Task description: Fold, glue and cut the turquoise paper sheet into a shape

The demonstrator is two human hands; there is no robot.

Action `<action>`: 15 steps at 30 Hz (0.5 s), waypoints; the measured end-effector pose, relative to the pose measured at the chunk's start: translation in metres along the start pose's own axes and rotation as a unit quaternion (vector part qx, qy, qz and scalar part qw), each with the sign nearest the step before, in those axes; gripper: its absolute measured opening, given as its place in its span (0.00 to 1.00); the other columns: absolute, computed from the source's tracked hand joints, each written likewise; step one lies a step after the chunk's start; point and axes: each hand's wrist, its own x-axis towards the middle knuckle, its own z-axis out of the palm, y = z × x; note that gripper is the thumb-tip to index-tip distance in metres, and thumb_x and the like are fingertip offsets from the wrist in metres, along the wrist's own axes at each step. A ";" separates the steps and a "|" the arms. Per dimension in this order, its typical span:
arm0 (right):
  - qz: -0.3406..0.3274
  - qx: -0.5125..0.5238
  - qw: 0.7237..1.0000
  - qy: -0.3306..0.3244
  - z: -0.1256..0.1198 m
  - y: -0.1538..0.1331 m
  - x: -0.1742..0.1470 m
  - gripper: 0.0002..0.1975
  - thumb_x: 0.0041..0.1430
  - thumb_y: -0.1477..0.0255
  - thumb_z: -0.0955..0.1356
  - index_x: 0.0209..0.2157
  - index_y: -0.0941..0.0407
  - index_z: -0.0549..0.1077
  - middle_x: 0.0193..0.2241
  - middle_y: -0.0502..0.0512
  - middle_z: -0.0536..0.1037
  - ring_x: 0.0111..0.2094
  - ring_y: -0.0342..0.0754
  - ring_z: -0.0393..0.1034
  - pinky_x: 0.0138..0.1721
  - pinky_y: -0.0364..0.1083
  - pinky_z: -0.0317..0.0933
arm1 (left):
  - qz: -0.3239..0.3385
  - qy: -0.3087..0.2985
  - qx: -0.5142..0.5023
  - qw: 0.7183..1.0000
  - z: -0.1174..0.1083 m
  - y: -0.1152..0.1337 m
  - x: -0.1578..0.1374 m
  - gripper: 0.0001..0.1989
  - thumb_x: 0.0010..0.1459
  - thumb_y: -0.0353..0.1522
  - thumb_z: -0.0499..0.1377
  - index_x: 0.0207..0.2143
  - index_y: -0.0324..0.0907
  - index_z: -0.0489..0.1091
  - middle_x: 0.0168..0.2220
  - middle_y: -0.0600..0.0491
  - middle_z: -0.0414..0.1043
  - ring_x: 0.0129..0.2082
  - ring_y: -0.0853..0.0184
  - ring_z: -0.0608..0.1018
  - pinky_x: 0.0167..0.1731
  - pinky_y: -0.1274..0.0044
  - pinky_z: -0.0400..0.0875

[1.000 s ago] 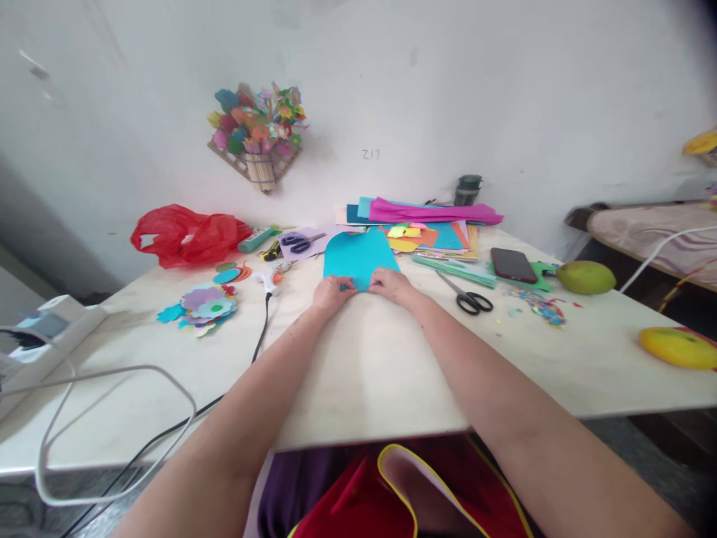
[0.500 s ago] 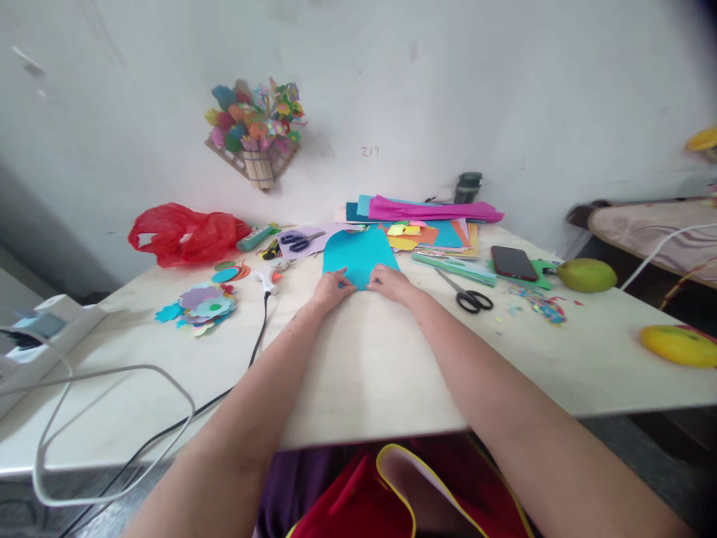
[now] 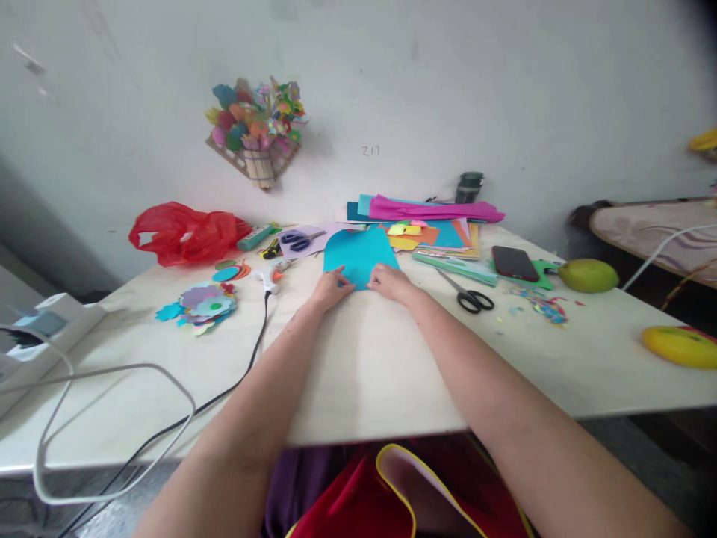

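Table (image 3: 381, 366) is smooth and pale; your matte blue sheet (image 3: 361, 252) sits at twelve o'clock, same spot as a second ago, rounded corner toward eleven, sides running six to twelve, long axis hard to call. Your left hand (image 3: 330, 288) arches slightly higher now; it and your right hand (image 3: 390, 283) curl nearly closed at the near edge, can't tell if pinching.

Seeing red plastic bag (image 3: 187, 233) at back left of table (image 3: 370, 373), flower decoration (image 3: 255, 131) on wall (image 3: 448, 97) above and right of it. Also spotting dark cup (image 3: 469, 187) by wall, farther right. Showing phone (image 3: 514, 263) partly over green sheet (image 3: 544, 276), green fruit (image 3: 588, 276) just beside, yellow fruit (image 3: 680, 347) at far right. Finding white power strip (image 3: 61, 350) at left edge, white cable (image 3: 151, 365) looping nearby.
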 end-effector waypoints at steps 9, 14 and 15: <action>0.008 0.018 1.000 0.009 0.003 0.002 0.000 0.13 0.54 0.60 0.63 0.28 0.55 0.72 0.40 0.55 0.70 0.40 0.47 0.66 0.35 0.41 0.57 | 0.007 -0.006 0.083 0.996 0.004 0.003 0.005 0.08 0.51 0.33 0.55 0.26 0.38 0.72 0.45 0.43 0.71 0.56 0.64 0.60 0.51 0.74 0.55; 0.031 0.021 0.999 0.020 0.009 0.003 0.005 0.16 0.51 0.57 0.64 0.27 0.54 0.72 0.39 0.55 0.71 0.37 0.47 0.66 0.32 0.41 0.57 | 0.005 -0.005 0.101 0.995 0.005 0.004 0.004 0.08 0.51 0.33 0.55 0.26 0.38 0.72 0.44 0.43 0.71 0.57 0.64 0.59 0.52 0.74 0.54; 0.035 0.021 0.999 0.018 0.009 0.003 0.006 0.16 0.51 0.56 0.64 0.26 0.54 0.72 0.39 0.55 0.71 0.37 0.47 0.66 0.32 0.41 0.57 | 0.004 -0.007 0.105 0.994 0.005 0.004 0.003 0.09 0.52 0.33 0.54 0.26 0.38 0.72 0.44 0.43 0.71 0.57 0.64 0.59 0.52 0.74 0.53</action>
